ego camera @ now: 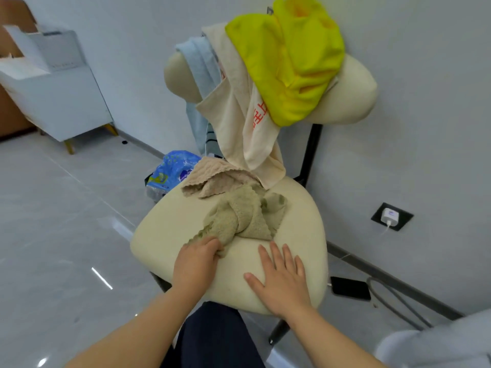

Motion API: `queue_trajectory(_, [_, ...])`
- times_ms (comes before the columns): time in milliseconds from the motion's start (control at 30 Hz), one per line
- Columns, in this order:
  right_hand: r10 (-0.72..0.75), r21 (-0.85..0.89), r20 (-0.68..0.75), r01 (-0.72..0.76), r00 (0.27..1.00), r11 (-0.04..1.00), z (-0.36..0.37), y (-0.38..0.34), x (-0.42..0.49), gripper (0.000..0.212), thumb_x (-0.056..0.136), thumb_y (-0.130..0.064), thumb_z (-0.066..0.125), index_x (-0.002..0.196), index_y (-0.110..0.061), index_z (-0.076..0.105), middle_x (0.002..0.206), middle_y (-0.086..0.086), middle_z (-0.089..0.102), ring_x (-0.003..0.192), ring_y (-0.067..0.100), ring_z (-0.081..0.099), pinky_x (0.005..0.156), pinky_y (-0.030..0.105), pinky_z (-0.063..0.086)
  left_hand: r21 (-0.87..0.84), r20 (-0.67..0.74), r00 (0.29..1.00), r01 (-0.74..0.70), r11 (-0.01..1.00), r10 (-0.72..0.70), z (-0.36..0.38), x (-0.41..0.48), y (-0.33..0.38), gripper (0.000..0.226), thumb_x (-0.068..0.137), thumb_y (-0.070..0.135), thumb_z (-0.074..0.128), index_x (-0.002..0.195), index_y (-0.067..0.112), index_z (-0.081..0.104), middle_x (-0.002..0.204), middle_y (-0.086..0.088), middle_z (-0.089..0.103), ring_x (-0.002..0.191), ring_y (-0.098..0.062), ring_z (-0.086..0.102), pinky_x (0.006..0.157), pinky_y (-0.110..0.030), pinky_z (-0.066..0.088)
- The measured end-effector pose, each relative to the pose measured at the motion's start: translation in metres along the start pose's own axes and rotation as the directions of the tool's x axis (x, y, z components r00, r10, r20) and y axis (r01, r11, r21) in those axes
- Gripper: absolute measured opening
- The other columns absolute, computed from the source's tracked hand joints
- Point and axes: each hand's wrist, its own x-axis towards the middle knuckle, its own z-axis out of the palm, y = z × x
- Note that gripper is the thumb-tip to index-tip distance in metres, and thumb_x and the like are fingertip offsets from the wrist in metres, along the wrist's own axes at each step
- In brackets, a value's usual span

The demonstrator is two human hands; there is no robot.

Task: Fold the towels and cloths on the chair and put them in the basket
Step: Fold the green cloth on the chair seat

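An olive green towel [244,216] lies crumpled in the middle of the cream chair seat [164,229]. My left hand [195,261] grips its near corner. Beside it, my right hand [281,277] lies flat on the bare seat with straight fingers, just short of the towel. A tan towel [210,179] sits bunched at the back of the seat. Over the chair's backrest [353,102] hang a yellow cloth [295,59], a cream towel with red print [239,112] and a light blue towel [199,62]. No basket is in view.
The chair stands against a grey wall. A blue plastic bag [172,168] lies on the floor behind the seat. A black phone [350,288] with a cable and a wall socket with a charger [390,216] are at the right. A white armchair [53,86] stands far left.
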Motion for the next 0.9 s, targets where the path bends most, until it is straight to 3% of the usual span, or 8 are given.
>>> queue_trajectory(100, [-0.005, -0.005, 0.035, 0.006, 0.999, 1.0, 0.001, 0.002, -0.002, 0.113, 0.052, -0.088, -0.015, 0.149, -0.031, -0.009, 0.157, -0.003, -0.019, 0.144, 0.022, -0.021, 0.115, 0.043, -0.012, -0.043, 0.088, 0.986, 0.147, 0.988, -0.143, -0.01, 0.007, 0.008, 0.016, 0.086, 0.013, 0.052, 0.091, 0.019, 0.066, 0.093, 0.006, 0.064, 0.087, -0.021, 0.06, 0.064, -0.026, 0.031])
queue_trajectory(200, [-0.006, -0.031, 0.039, 0.007, 0.999, 0.999, 0.003, 0.002, 0.0, 0.104, 0.057, -0.078, -0.012, 0.149, -0.031, -0.009, 0.157, -0.003, -0.02, 0.143, 0.023, -0.022, 0.115, 0.043, -0.012, -0.163, 0.18, 0.95, 0.283, 0.945, -0.254, -0.027, 0.018, 0.006, 0.014, 0.087, 0.016, 0.055, 0.095, 0.022, 0.065, 0.095, 0.004, 0.064, 0.088, -0.016, 0.056, 0.065, -0.025, 0.034])
queue_trajectory(400, [0.006, -0.014, 0.027, -0.005, 1.0, 1.0, 0.002, 0.001, 0.0, 0.114, 0.049, -0.085, -0.019, 0.15, -0.033, -0.009, 0.157, -0.004, -0.019, 0.143, 0.021, -0.022, 0.115, 0.042, -0.013, -0.538, -0.054, 0.938, 0.261, 0.802, -0.341, -0.06, 0.024, 0.008, 0.028, 0.08, 0.006, 0.064, 0.074, 0.033, 0.059, 0.081, 0.016, 0.063, 0.08, -0.005, 0.058, 0.066, -0.013, 0.04])
queue_trajectory(500, [0.012, -0.016, -0.002, -0.013, 1.0, 1.0, 0.006, 0.001, 0.001, 0.107, 0.056, -0.084, -0.013, 0.15, -0.033, -0.009, 0.157, -0.004, -0.018, 0.143, 0.021, -0.021, 0.115, 0.042, -0.013, -0.272, 0.164, 0.975, 0.188, 0.944, -0.147, -0.05, 0.015, -0.004, 0.022, 0.08, 0.016, 0.067, 0.084, 0.037, 0.061, 0.113, 0.007, 0.059, 0.102, -0.016, 0.056, 0.083, -0.022, 0.043])
queue_trajectory(600, [0.025, 0.012, -0.004, -0.025, 1.0, 1.0, 0.006, 0.001, 0.0, 0.102, 0.057, -0.075, -0.007, 0.15, -0.035, -0.004, 0.158, -0.007, -0.015, 0.144, 0.019, -0.019, 0.115, 0.041, -0.011, -0.109, 0.403, 0.904, 0.201, 0.973, -0.142, -0.036, 0.003, -0.011, 0.031, 0.081, 0.054, 0.056, 0.106, 0.038, 0.063, 0.15, 0.006, 0.028, 0.13, -0.02, 0.037, 0.104, -0.036, 0.034])
queue_trajectory(733, [0.134, 0.25, -0.052, -0.117, 0.99, 0.961, -0.01, -0.004, 0.007, 0.052, 0.09, -0.058, 0.029, 0.138, -0.039, 0.034, 0.154, -0.011, 0.02, 0.143, 0.014, 0.011, 0.114, 0.036, 0.006, -0.201, 0.343, 0.904, 0.335, 0.92, -0.255, -0.036, 0.009, -0.002, 0.035, 0.096, 0.046, 0.041, 0.067, 0.042, 0.06, 0.133, 0.016, 0.048, 0.123, -0.013, 0.044, 0.098, -0.035, 0.036])
queue_trajectory(800, [0.264, 0.444, -0.07, -0.207, 0.962, 0.872, -0.024, -0.003, 0.017, 0.028, 0.095, -0.044, 0.034, 0.117, -0.04, 0.051, 0.137, -0.012, 0.044, 0.129, 0.015, 0.03, 0.106, 0.036, 0.019, -0.135, 0.307, 0.905, 0.347, 0.928, -0.294, -0.029, 0.011, -0.004, 0.015, 0.095, 0.042, 0.045, 0.089, 0.038, 0.058, 0.125, 0.017, 0.05, 0.123, -0.015, 0.042, 0.095, -0.035, 0.036])
queue_trajectory(900, [0.389, 0.629, -0.014, -0.294, 0.921, 0.72, -0.034, 0.003, 0.029, 0.021, 0.097, -0.04, 0.034, 0.104, -0.038, 0.054, 0.116, -0.006, 0.057, 0.121, 0.021, 0.038, 0.101, 0.036, 0.022, 0.121, 0.264, 0.915, 0.282, 0.952, -0.304, -0.018, 0.009, 0.0, 0.031, 0.094, 0.041, 0.046, 0.121, 0.027, 0.047, 0.126, 0.008, 0.047, 0.12, -0.018, 0.042, 0.089, -0.034, 0.036])
